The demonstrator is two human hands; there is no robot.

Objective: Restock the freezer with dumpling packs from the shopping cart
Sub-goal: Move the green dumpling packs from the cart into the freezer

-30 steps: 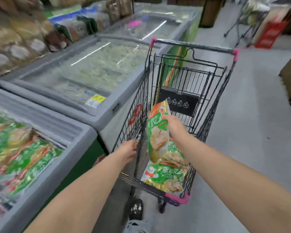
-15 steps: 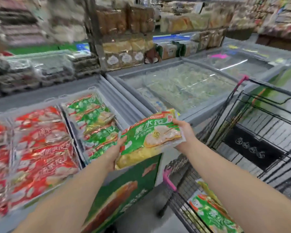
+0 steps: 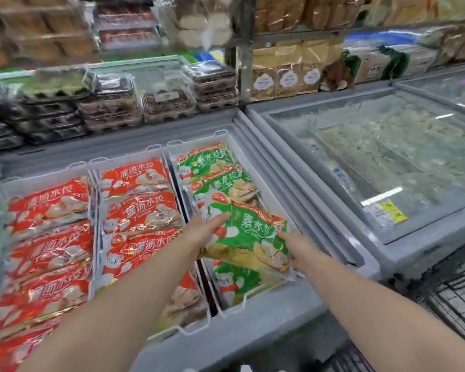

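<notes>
A green dumpling pack [image 3: 249, 233] lies tilted over the right-hand bin of the open freezer [image 3: 255, 326], on top of other green packs [image 3: 212, 167]. My left hand [image 3: 206, 226] holds its left edge and my right hand [image 3: 298, 249] grips its right edge. Another green pack [image 3: 236, 280] shows underneath, toward the front. The shopping cart [image 3: 454, 288] is only partly in view at the lower right, and its contents are hidden.
Red dumpling packs [image 3: 140, 208] fill the middle and left bins. A second freezer with a shut glass lid [image 3: 387, 162] stands to the right. Shelves of boxed and bagged goods [image 3: 161, 100] rise behind the freezers.
The view swung from the cart to the open freezer. Both hands carried the green pack from the cart over the freezer's edge and down onto the green stack in the right bin.
</notes>
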